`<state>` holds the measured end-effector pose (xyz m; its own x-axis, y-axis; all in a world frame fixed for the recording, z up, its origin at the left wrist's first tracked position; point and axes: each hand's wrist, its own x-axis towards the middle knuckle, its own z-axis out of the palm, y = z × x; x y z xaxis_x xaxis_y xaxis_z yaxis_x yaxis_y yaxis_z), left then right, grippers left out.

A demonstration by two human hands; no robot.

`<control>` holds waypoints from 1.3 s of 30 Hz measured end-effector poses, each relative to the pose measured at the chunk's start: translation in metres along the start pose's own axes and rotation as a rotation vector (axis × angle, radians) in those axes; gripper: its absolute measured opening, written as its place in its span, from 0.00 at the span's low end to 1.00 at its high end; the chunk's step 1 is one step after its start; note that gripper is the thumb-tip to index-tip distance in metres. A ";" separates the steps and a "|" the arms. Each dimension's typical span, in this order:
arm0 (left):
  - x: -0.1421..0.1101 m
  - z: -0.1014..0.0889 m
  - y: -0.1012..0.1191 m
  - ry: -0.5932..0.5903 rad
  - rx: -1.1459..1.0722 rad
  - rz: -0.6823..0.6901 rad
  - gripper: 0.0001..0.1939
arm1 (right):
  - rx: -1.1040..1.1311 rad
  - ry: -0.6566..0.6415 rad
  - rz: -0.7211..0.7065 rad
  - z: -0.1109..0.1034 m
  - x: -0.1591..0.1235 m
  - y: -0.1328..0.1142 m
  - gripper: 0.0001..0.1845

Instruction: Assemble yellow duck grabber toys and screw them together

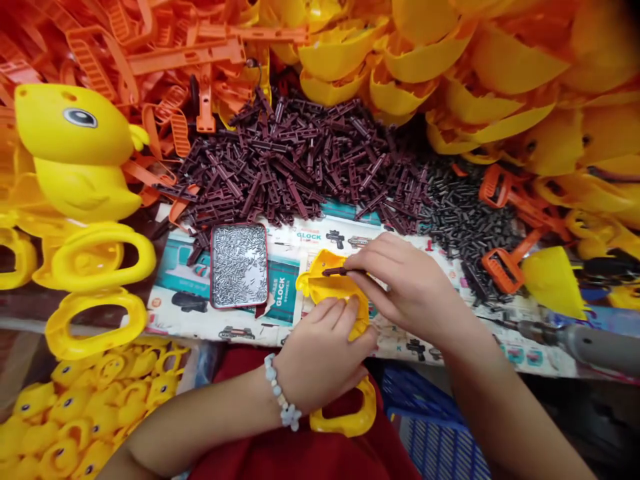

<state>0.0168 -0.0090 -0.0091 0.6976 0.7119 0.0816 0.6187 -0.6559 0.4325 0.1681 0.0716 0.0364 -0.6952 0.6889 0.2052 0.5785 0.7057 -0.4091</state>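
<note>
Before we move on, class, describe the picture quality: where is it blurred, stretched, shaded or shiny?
Head view: the yellow shells at upper right look soft and stretched, with a black corner beyond; head view, lower right: deep shade around the blue basket; head view, middle: clearer, with bright glints on the metal pins and the maroon part distinct.

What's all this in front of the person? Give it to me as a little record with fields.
Left hand: steadies a yellow duck-shaped shell; the left hand has a beaded bracelet at its wrist
Shell in work: yellow duck-shaped shell, hollow side showing
Right hand: the right hand pinches a slim maroon part over the shell
Tray: red-rimmed tray of small metal pieces
Behind: maroon parts, orange parts, yellow shells
Far left: duck with printed eye
Right side: grey tool
</note>
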 end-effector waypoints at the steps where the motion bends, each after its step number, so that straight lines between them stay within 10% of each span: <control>1: 0.000 0.001 0.000 0.000 -0.001 -0.001 0.22 | -0.039 -0.024 -0.025 0.002 0.002 -0.002 0.13; 16: 0.000 0.000 -0.001 0.051 0.002 0.026 0.23 | -0.006 -0.287 0.049 0.001 0.035 0.003 0.06; 26: -0.002 0.001 -0.002 0.037 0.007 0.048 0.27 | -0.146 -0.058 0.452 0.046 0.109 0.027 0.03; 30: -0.004 0.001 -0.003 0.049 -0.002 0.047 0.27 | -0.078 -0.035 0.459 0.020 0.087 0.021 0.03; 35: -0.005 0.006 -0.002 0.055 -0.022 0.031 0.26 | 0.647 0.106 0.383 -0.005 0.030 0.016 0.21; 39: -0.004 0.007 -0.002 0.060 -0.030 0.040 0.25 | 0.622 0.290 0.441 -0.003 -0.012 0.011 0.09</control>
<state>0.0149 -0.0120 -0.0165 0.6979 0.6997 0.1529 0.5792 -0.6770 0.4541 0.1840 0.0710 0.0321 -0.2713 0.9576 0.0966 0.3714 0.1968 -0.9074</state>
